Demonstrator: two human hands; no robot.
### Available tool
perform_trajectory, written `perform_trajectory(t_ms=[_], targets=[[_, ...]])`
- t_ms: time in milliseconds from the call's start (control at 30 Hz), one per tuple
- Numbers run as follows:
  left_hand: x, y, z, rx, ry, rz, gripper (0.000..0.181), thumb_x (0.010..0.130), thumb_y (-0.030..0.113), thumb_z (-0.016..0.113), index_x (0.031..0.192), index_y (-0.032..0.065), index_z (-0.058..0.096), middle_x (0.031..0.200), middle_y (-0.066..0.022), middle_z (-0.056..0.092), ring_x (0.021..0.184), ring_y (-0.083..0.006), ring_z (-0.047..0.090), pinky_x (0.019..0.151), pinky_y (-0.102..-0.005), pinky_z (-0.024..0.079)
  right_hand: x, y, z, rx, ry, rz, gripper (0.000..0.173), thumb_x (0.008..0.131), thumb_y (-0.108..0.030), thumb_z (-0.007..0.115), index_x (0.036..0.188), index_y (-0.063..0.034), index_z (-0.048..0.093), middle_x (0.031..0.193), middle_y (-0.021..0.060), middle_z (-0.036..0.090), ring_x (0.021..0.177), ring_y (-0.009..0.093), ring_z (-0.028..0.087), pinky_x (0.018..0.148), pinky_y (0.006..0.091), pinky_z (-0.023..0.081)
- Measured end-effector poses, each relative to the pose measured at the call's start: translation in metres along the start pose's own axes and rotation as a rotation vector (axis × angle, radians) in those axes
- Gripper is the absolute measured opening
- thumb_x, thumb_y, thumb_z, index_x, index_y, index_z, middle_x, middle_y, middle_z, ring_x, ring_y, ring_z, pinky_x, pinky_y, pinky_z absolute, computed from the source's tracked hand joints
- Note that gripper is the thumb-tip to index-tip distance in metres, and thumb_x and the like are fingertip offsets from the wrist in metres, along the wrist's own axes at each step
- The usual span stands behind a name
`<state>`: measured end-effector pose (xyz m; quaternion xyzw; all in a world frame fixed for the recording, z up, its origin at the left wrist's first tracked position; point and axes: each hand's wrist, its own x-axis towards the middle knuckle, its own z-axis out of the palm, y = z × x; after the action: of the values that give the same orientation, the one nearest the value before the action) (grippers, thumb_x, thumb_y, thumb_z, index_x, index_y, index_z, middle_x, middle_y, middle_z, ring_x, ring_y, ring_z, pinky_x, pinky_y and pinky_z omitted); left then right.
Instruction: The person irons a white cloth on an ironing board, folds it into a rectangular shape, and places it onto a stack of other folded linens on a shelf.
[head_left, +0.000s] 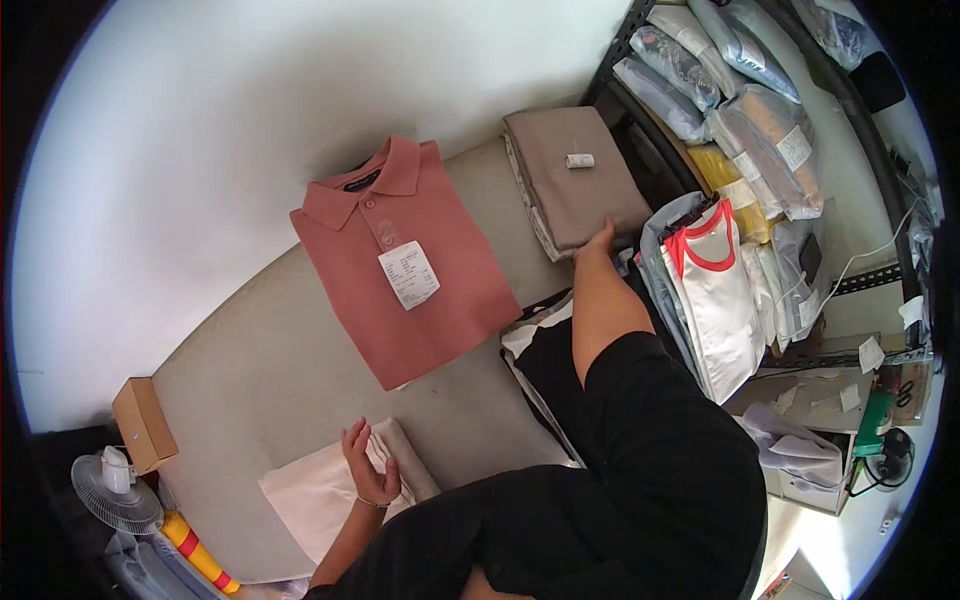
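Note:
My left hand (370, 469) is raised with its fingers apart and holds nothing. Below it lies a folded pale pink cloth (304, 487), with a folded beige cloth (409, 457) alongside. At the back right, my right hand (598, 241) touches the near edge of a folded brown cloth (562, 180) on top of a stack. Part of that hand is hidden at the edge, so its grip is unclear. A small curled paper label (580, 160) lies on the brown cloth. Between the hands is a folded salmon polo shirt (442, 315), with a printed paper tag (409, 275) on its chest.
The grey table (247, 360) meets a white wall (225, 150). Folded garments (544, 337) lie near my right forearm. Rightward stand a white shirt with red trim (716, 315) and shelved bagged clothes (780, 142). A cardboard box (142, 424) and a fan (116, 491) occupy the left.

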<state>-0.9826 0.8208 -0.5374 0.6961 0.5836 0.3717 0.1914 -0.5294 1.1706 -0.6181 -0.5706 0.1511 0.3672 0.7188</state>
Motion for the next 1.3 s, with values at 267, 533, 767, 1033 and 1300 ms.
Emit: perform_trajectory(t_ms=[267, 533, 767, 1033, 1300], targets=[[0.03, 0.027, 0.024, -0.219, 0.02, 0.086, 0.054, 0.087, 0.025, 0.052, 0.13, -0.005, 0.04, 0.128, -0.0238, 0.047, 0.119, -0.0357, 0.044, 0.103, -0.0454, 0.033, 0.003, 0.004, -0.007, 0.125, -0.302, 0.083, 0.074, 0.072, -0.043, 0.069, 0.134, -0.0117, 0.045, 0.134, 0.0076, 0.048, 0.121, 0.03, 0.046, 0.104, 0.05, 0.033], [0.014, 0.036, 0.016, -0.275, 0.028, -0.034, 0.047, 0.087, 0.022, 0.052, 0.125, -0.0047, 0.044, 0.121, -0.0219, 0.052, 0.112, -0.0335, 0.048, 0.099, -0.0417, 0.036, 0.001, 0.003, 0.005, 0.061, -0.359, 0.05, 0.069, 0.072, -0.038, 0.072, 0.131, -0.0112, 0.047, 0.131, 0.0098, 0.05, 0.116, 0.031, 0.05, 0.101, 0.0494, 0.038], [0.075, 0.069, 0.032, -0.587, -0.11, 0.077, 0.033, 0.089, 0.024, 0.05, 0.107, -0.0028, 0.057, 0.1, -0.0172, 0.059, 0.094, -0.0296, 0.056, 0.086, -0.0384, 0.043, -0.099, 0.017, 0.051, 0.194, -0.073, 0.084, 0.081, 0.067, -0.03, 0.075, 0.135, -0.0077, 0.038, 0.131, 0.0144, 0.048, 0.114, 0.033, 0.051, 0.098, 0.0481, 0.041], [0.094, 0.099, 0.049, -0.942, -0.097, 0.019, 0.036, 0.095, 0.029, 0.044, 0.105, -0.0028, 0.058, 0.097, -0.0154, 0.059, 0.089, -0.0227, 0.058, 0.082, -0.0325, 0.045, -0.204, -0.032, 0.105, -0.006, 0.327, -0.004, 0.087, 0.063, -0.018, 0.076, 0.137, -0.0057, 0.032, 0.136, 0.0181, 0.042, 0.111, 0.036, 0.053, 0.09, 0.0509, 0.047], [0.052, 0.078, 0.049, -1.197, -0.194, -0.399, 0.048, 0.101, 0.038, 0.032, 0.119, -0.0015, 0.052, 0.106, -0.0118, 0.058, 0.095, -0.0179, 0.057, 0.088, -0.0331, 0.046, -0.11, -0.116, 0.153, -0.109, -0.352, -0.168, 0.045, 0.087, -0.029, 0.051, 0.123, -0.0013, 0.051, 0.127, 0.0169, 0.055, 0.111, 0.032, 0.056, 0.098, 0.045, 0.043]])
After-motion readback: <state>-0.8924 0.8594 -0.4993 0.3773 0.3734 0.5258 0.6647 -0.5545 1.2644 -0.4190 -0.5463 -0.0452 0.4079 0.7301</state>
